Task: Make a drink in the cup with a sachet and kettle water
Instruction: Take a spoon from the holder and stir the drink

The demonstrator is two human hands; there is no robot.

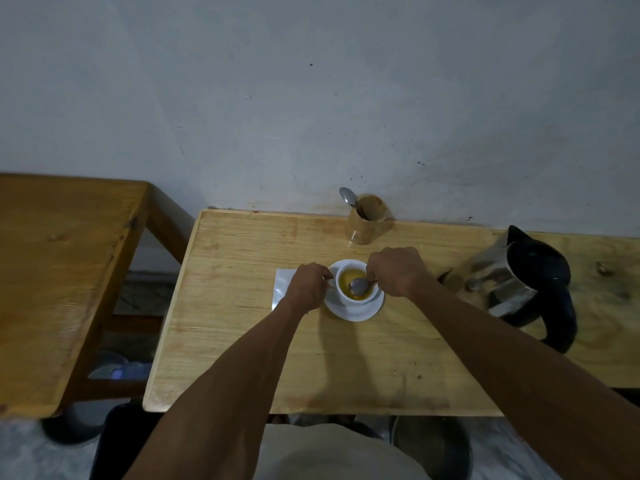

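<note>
A white cup (349, 296) stands on a white saucer (360, 311) in the middle of the light wooden table (242, 341). Yellow-brown liquid fills the cup. My right hand (396, 271) is closed on the handle of a metal spoon (359, 285) whose bowl is just above or in the liquid. My left hand (309, 285) grips the cup's left side at its handle. A white sachet (282, 284) lies flat on the table, partly under my left hand. The steel kettle (519, 285) with a black lid and handle stands to the right.
A wooden holder (369, 220) with another spoon (348, 196) in it stands at the table's back edge against the grey wall. A second, darker wooden table (62, 271) is on the left, with a gap between the two.
</note>
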